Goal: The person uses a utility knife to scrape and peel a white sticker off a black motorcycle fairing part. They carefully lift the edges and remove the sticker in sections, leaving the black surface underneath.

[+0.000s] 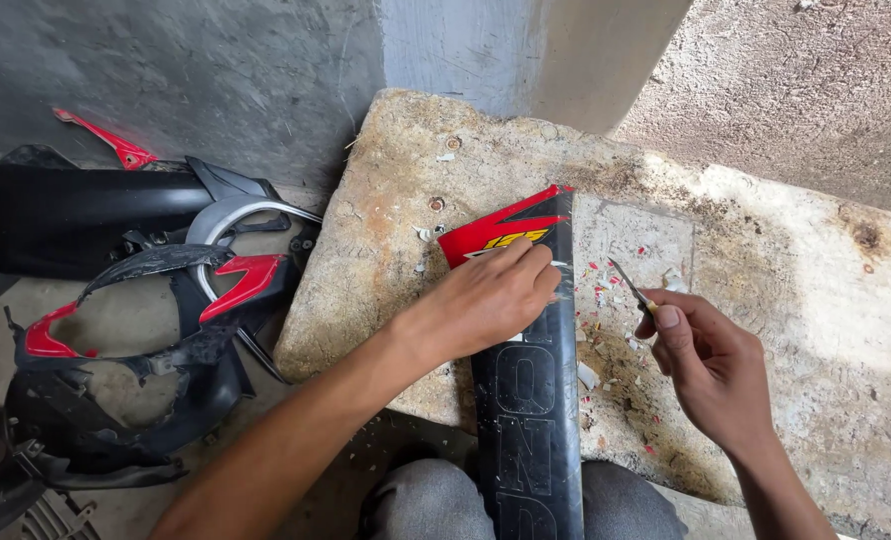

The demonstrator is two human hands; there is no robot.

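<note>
While your left hand [491, 300] lies palm down on the panel [526, 400], fingers flat and pressing near its red tip, your right hand [711, 365] is closed around a small blade [629, 285], thumb on top, point aimed up and left. The blade tip sits just beside the panel's right edge, not clearly touching it. The panel is long, black, with raised lettering and a red-and-yellow sticker at the far end; it runs from your knees [436, 500] up across the slab [796, 300]. Its lower end rests between your legs, its upper end lies on the slab. Small red and white chips [606, 290] lie scattered on the slab right of the panel, between it and your right hand. To the left, on the floor [116, 320], a pile of black and red fairing parts [136, 330] sits well apart from both hands. A grey wall [216, 70] stands behind.
</note>
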